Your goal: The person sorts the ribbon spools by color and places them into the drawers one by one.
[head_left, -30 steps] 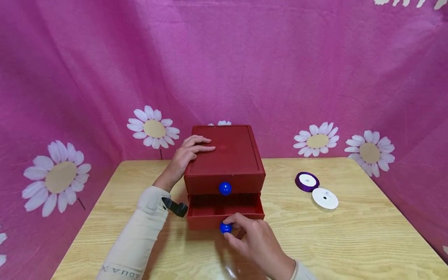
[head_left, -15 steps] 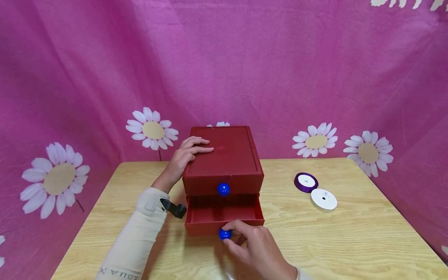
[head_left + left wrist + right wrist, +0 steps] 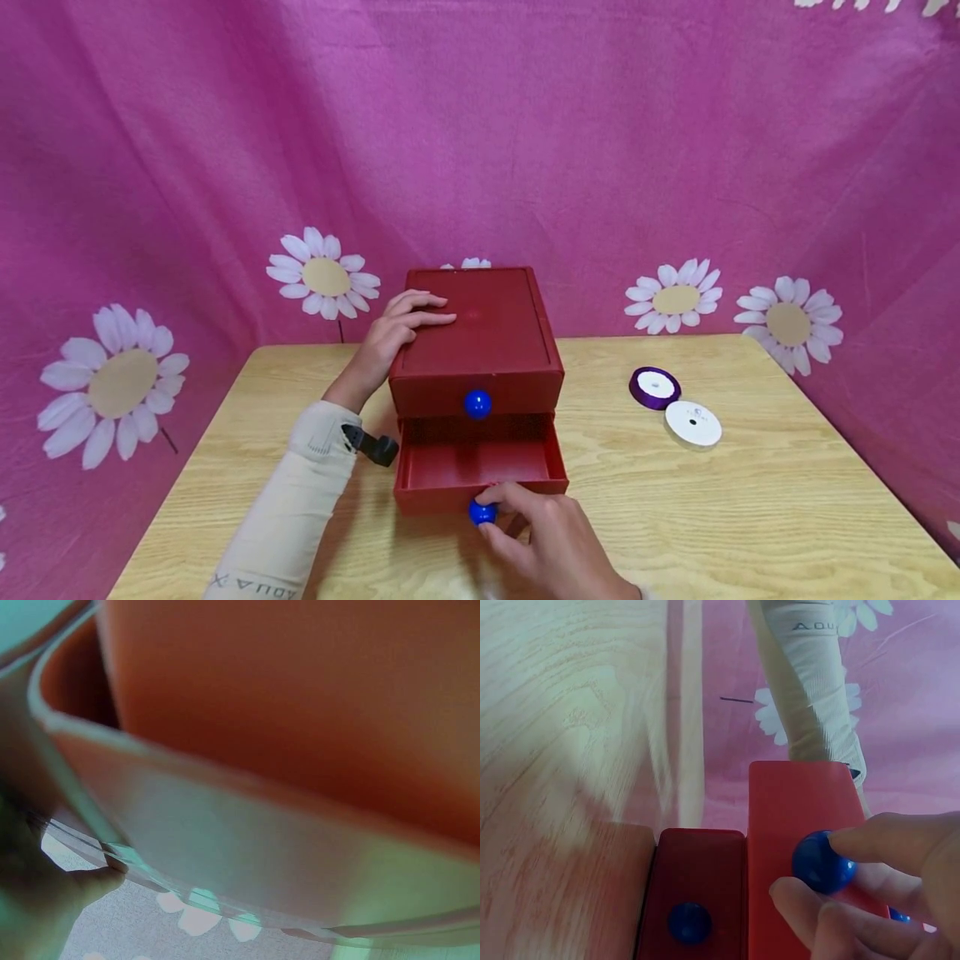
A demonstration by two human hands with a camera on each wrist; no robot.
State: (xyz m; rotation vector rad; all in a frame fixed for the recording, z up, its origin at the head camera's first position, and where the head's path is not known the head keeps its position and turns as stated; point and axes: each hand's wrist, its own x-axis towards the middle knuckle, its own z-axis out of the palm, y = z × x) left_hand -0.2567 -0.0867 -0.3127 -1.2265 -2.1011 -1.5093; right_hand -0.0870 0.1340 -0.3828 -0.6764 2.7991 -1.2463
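Note:
A red cabinet of drawers point(image 3: 487, 333) stands on the table with a blue knob on each drawer front. My left hand point(image 3: 390, 337) rests on its top at the left edge, fingers extended; in the left wrist view the thumb point(image 3: 97, 883) lies at the cabinet's side. My right hand point(image 3: 555, 533) pinches the blue knob point(image 3: 482, 511) of the drawer point(image 3: 427, 501) below the top one. That drawer is pulled out and shows its red floor. In the right wrist view, thumb and fingers close round this knob point(image 3: 823, 862), beside a darker drawer front point(image 3: 697, 862) with its own knob point(image 3: 690, 922).
To the right on the wooden table point(image 3: 750, 500) lie a purple ribbon spool point(image 3: 655, 388) and a white spool point(image 3: 693, 424), edge against edge. A pink curtain point(image 3: 480, 133) with white daisies hangs behind the table and along both sides.
The drawer has slid farther out toward me, with my right hand pinching its knob throughout. My left hand keeps its place on the cabinet top.

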